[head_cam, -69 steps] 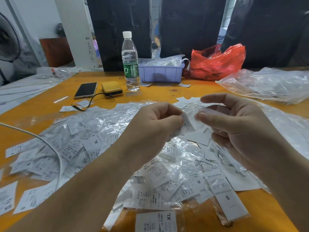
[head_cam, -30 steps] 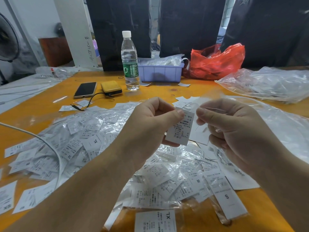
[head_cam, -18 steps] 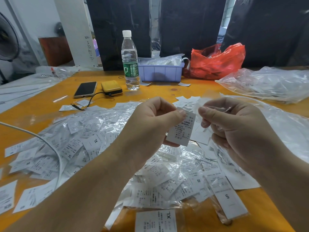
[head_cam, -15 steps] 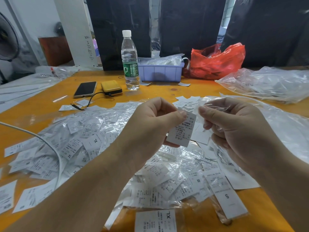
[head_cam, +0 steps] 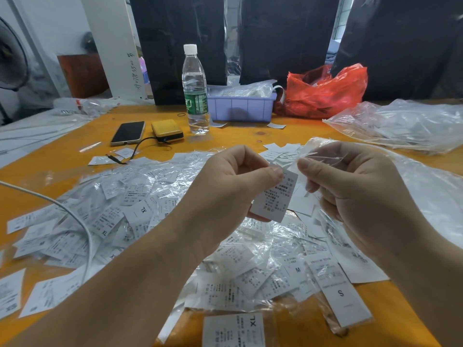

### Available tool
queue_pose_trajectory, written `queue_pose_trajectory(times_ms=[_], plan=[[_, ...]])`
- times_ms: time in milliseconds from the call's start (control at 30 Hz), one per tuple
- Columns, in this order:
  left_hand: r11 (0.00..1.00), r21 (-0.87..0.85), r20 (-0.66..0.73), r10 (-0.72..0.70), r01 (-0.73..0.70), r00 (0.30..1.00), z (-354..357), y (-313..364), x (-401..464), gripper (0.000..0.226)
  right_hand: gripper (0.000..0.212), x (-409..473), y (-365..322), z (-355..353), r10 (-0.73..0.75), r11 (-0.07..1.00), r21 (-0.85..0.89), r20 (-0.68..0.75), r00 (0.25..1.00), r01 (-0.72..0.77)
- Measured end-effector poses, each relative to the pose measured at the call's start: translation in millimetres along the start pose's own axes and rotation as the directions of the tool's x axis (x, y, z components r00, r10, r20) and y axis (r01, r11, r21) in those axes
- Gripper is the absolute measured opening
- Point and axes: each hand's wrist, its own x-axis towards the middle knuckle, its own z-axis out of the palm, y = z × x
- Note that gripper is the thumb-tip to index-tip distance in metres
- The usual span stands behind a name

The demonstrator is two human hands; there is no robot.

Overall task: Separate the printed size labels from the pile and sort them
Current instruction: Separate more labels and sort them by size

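Both hands up over centre of orange worktop [head_cam: 288, 136], above the pile of labels [head_cam: 130, 211].

L hand [head_cam: 225, 186]: fingers curled, thumb + forefinger pinching top edge of one printed label [head_cam: 275, 196]. Label hangs tilted, print side toward camera, lower edge free. Small text, size mark not legible.

R hand [head_cam: 350, 191]: fingers curled, grip closed on a thin clear plastic sleeve [head_cam: 310, 152], pinched betw thumb and forefinger just right of the label. Sleeve and label close; cannot tell if touching.

Pile: white labels, many in clear wrappers, spread across near-left and centre of worktop. Readable sizes: XL at left of pile, M [head_cam: 297, 269] near-right, long S label [head_cam: 340, 294] at near-right edge, another XL label [head_cam: 235, 329] nearest the camera. A few loose white labels lie far side of the hands, centre.

White cable [head_cam: 75, 219] arcs over left part of pile.

Far side: water bottle [head_cam: 195, 96] upright, centre; lilac tray [head_cam: 240, 108] just right of it, w/ plastic packets inside; red plastic bag [head_cam: 325, 93] right of tray. Phone [head_cam: 128, 132] face up, far-left, yellow power bank [head_cam: 167, 130] beside it w/ black lead. Clear plastic bags [head_cam: 400, 123] heaped at far right.
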Motion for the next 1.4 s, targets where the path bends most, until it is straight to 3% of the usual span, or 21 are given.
queue_pose_trajectory(times_ms=[200,433,733,1033,1400], plan=[[1.0,-0.023,-0.052,-0.022,0.021,0.998,-1.3,-0.3,-0.1,0.02,0.03,-3.3,-4.0,3.5,-0.033,0.999,0.037,0.056,0.998,0.031],[0.998,-0.048,-0.094,-0.052,0.048,0.994,-3.8,0.8,0.6,0.02,0.036,-4.6,-4.0,4.4,-0.055,0.998,0.019,0.1,0.994,0.054],[0.997,-0.059,-0.063,-0.057,0.053,0.996,-2.6,2.5,-0.8,0.018,0.015,-1.1,-0.1,0.3,-0.029,0.999,-0.045,-0.025,0.999,0.028],[0.997,-0.047,-0.044,-0.059,0.057,0.997,-1.4,3.1,-1.2,0.018,0.012,-0.9,0.4,0.5,-0.026,0.998,-0.061,-0.067,0.997,0.022],[0.996,-0.06,-0.052,-0.07,0.067,0.996,-3.4,2.7,-0.9,0.017,0.015,-1.4,-2.3,2.0,0.023,0.996,0.086,0.013,1.0,-0.024]])
